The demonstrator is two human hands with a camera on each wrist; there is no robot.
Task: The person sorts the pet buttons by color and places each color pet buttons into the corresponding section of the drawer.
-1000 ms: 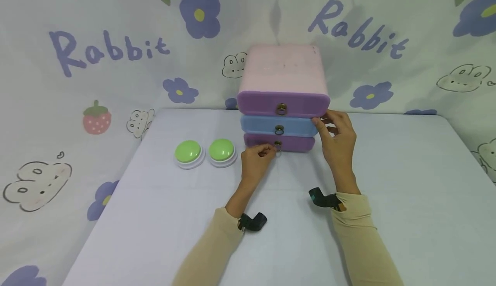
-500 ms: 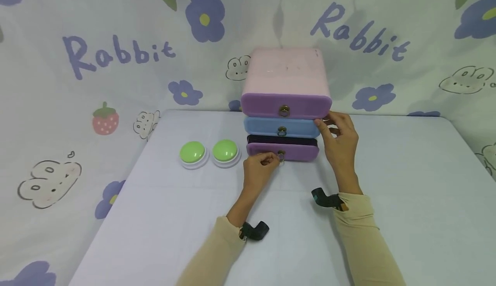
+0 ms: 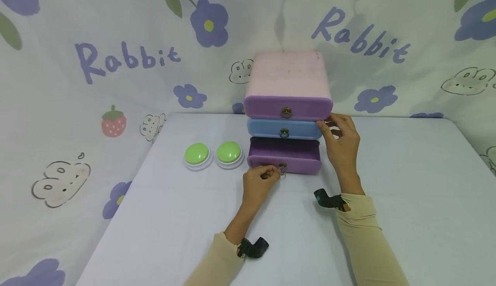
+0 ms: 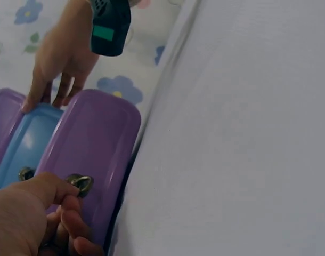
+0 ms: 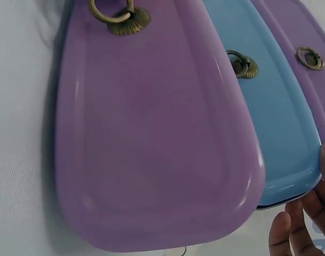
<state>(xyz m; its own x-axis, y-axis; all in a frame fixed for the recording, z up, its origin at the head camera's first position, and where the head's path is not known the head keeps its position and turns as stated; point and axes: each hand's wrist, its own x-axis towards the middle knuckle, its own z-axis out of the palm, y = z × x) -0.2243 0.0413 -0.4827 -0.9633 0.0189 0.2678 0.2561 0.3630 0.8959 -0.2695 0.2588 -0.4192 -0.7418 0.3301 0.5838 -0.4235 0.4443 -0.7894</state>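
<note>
A small cabinet with a pink top (image 3: 288, 75) stands at the back of the table, with a purple upper drawer (image 3: 263, 107), a blue middle drawer (image 3: 265, 129) and a purple bottom drawer (image 3: 304, 166). The bottom drawer is pulled out, so its purple inside shows. My left hand (image 3: 257, 187) pinches the brass ring pull (image 4: 83, 184) on its front between thumb and fingers. At the cabinet's right side, my right hand (image 3: 344, 148) grips the edge by the blue drawer. Its thumb rests on the front, and its other fingers bend round the side.
Two green push buttons with white bases, a left one (image 3: 196, 154) and a right one (image 3: 229, 153), stand left of the cabinet on the white table (image 3: 410, 182). A patterned cloth (image 3: 128, 10) hangs close behind the cabinet.
The bottom drawer has slid out from shut toward me, with my left hand pulling its ring. My right hand has kept its place on the cabinet. The head view has shifted slightly.
</note>
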